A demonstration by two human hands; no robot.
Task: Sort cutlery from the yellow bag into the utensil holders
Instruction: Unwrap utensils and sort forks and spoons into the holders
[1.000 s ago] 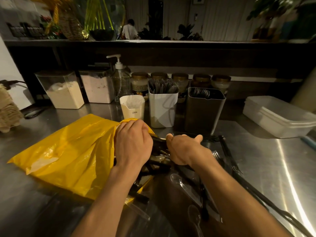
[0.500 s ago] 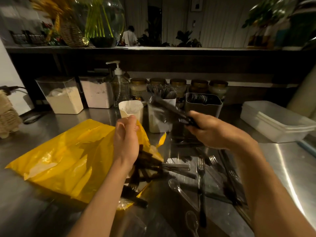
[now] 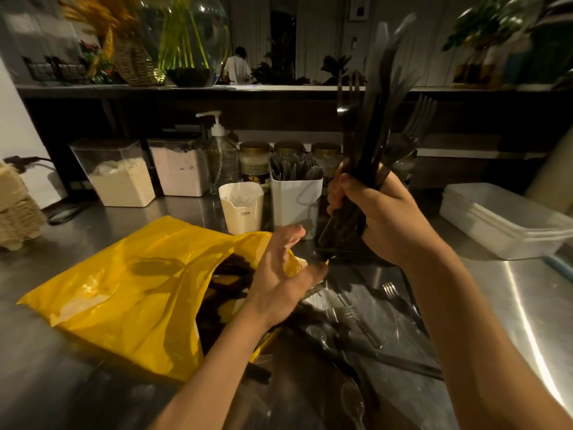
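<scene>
The right grip [image 3: 381,218] is curled tight round a bundle of black cutlery [image 3: 375,125], held upright at 1 o'clock with the forearm raised. The left grip [image 3: 279,283] spreads wide, fingers apart, over the mouth of the yellow bag [image 3: 130,290] lying at 9 o'clock on the table [image 3: 511,305]; the white utensil holder [image 3: 296,200] stands at 12

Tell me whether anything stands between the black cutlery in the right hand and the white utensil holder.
Nothing visible does. The right hand grips the black cutlery upright, just right of the white utensil holder, with only air between them. The holder's top is crowded with dark pieces, which may hinder putting more in.
</scene>
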